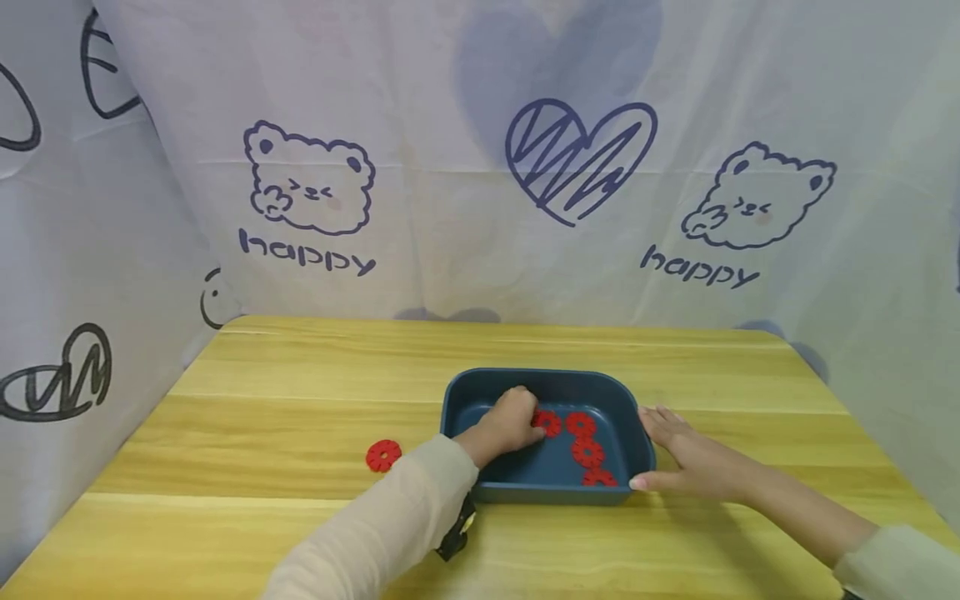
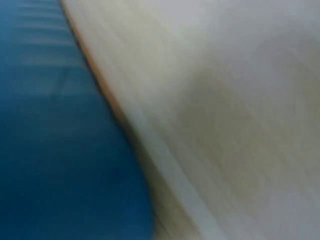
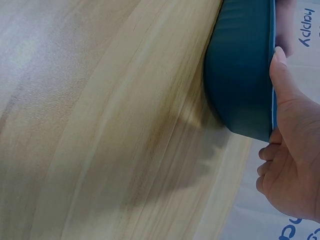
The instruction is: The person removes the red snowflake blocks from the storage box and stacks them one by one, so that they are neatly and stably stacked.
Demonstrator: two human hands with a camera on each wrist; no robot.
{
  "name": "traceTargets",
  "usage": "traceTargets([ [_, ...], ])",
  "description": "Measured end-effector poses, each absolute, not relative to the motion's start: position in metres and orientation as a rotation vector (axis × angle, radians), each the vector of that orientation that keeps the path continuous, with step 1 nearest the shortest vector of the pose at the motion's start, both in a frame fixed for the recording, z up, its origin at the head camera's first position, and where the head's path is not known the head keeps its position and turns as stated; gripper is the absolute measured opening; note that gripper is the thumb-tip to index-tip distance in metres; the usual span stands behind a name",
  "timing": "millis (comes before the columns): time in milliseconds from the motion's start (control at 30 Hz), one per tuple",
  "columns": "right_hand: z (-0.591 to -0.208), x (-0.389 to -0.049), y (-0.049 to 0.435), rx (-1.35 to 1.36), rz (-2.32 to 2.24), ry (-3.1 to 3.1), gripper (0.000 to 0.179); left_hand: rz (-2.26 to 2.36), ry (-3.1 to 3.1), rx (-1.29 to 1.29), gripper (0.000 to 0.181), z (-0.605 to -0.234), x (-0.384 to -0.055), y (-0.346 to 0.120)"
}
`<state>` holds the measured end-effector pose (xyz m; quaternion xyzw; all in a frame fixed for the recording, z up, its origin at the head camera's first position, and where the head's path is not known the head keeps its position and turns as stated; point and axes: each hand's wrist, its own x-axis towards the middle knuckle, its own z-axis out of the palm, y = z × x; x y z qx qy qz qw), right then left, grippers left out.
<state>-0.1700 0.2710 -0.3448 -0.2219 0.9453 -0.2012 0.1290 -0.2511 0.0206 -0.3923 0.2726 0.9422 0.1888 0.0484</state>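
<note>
A dark blue rectangular bin [image 1: 551, 495] stands on the wooden table. Inside it lie several red notched discs [image 1: 588, 452]. My left hand [image 1: 508, 419] reaches over the left wall into the bin. Its fingers bend downward, and its thumb is right at the edge of one red disc [image 1: 550, 423]. The fingertips are hidden, so I cannot tell whether they hold a piece. My right hand [image 1: 686, 454] rests against the bin's right end, thumb at the front corner and fingers farther back. The right wrist view shows its thumb [image 3: 284, 80] along the rim.
One loose red disc [image 1: 384, 456] lies on the table [image 1: 292, 417] left of the bin. A white cloth [image 1: 450, 233] with printed bears and hearts hangs behind the table. The left wrist view is blurred and shows the bin's outer wall [image 2: 65, 165].
</note>
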Motion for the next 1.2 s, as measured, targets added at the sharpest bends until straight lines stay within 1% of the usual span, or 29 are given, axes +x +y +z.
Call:
traceTargets([
  [100, -0.345, -0.170, 0.271, -0.644, -0.591, 2.745, 0.101, 0.656, 2.833, 0.866, 0.040, -0.390, -0.253, 0.015],
  [233, -0.346, -0.170, 0.272, -0.651, -0.592, 2.746, 0.101, 0.711, 2.831, 0.984, 0.018, -0.386, -0.254, 0.007],
  [267, -0.347, -0.170, 0.272, -0.652, -0.592, 2.748, 0.100, 0.714, 2.832, 1.014, 0.015, -0.385, -0.254, 0.005],
  [400, -0.348, -0.169, 0.271, -0.660, -0.589, 2.760, 0.099, 0.726, 2.841, 1.158, 0.024, -0.382, -0.252, -0.002],
  [567, -0.351, -0.169, 0.271, -0.675, -0.569, 2.774, 0.097, 0.804, 2.813, 1.273, 0.027, -0.381, -0.248, -0.010],
  [1200, -0.354, -0.170, 0.272, -0.674, -0.591, 2.785, 0.098, 1.088, 2.880, 1.338, 0.027, -0.378, -0.228, -0.042],
])
